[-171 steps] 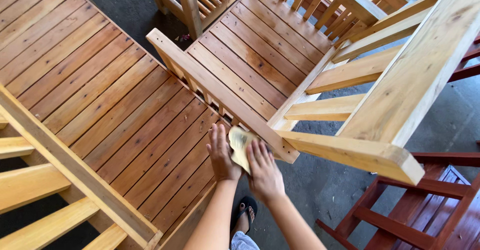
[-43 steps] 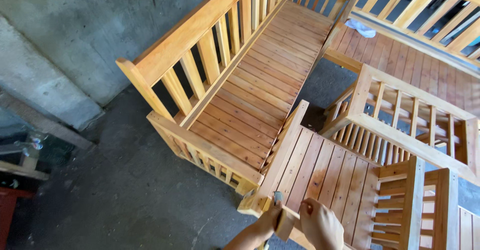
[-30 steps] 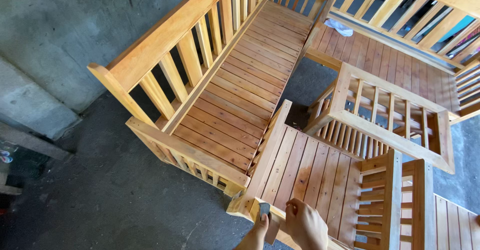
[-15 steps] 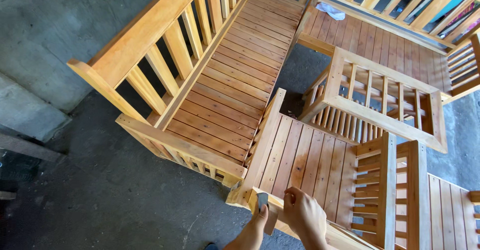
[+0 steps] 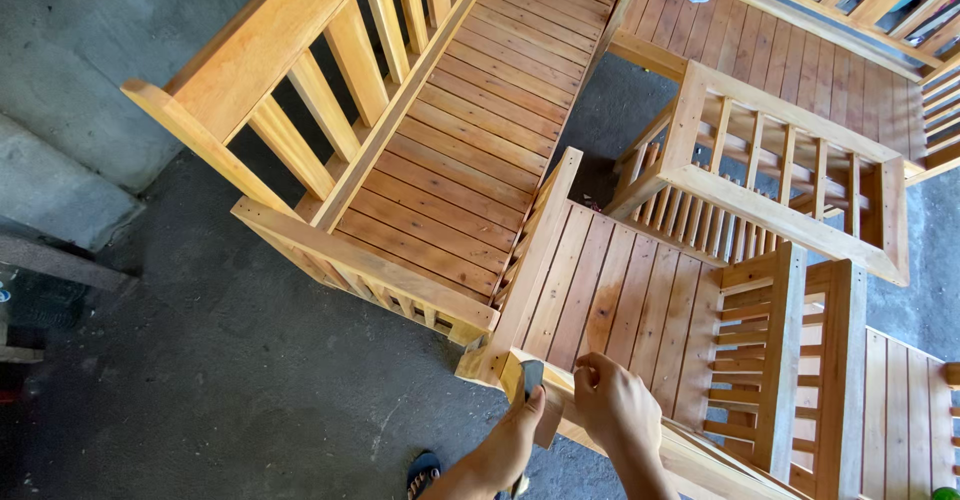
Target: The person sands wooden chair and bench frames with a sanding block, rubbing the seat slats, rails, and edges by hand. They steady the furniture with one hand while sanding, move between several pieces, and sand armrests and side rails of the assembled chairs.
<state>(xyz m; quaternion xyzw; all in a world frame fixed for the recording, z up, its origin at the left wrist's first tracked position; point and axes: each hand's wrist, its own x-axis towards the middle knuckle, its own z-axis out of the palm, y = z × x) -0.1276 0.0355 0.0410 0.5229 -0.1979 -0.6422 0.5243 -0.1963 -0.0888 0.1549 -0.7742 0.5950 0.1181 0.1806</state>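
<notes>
Two hands work at the near corner of a wooden chair (image 5: 640, 300). My left hand (image 5: 515, 435) presses a small folded sheet of sandpaper (image 5: 532, 378) against the front end of the chair's armrest (image 5: 535, 250), fingers curled shut around it. My right hand (image 5: 615, 405) rests just beside it on the front rail (image 5: 690, 455), loosely closed with the thumb on top, gripping the wood itself and holding nothing loose. I judge this as sanding the corner where armrest meets rail. What comes next, I think, calls for firm, even strokes along the edge while the right hand steadies the frame. A long slatted bench (image 5: 460, 150) stands touching the chair's left side, and a sandalled foot (image 5: 425, 472) shows on the concrete floor (image 5: 200, 360).
</notes>
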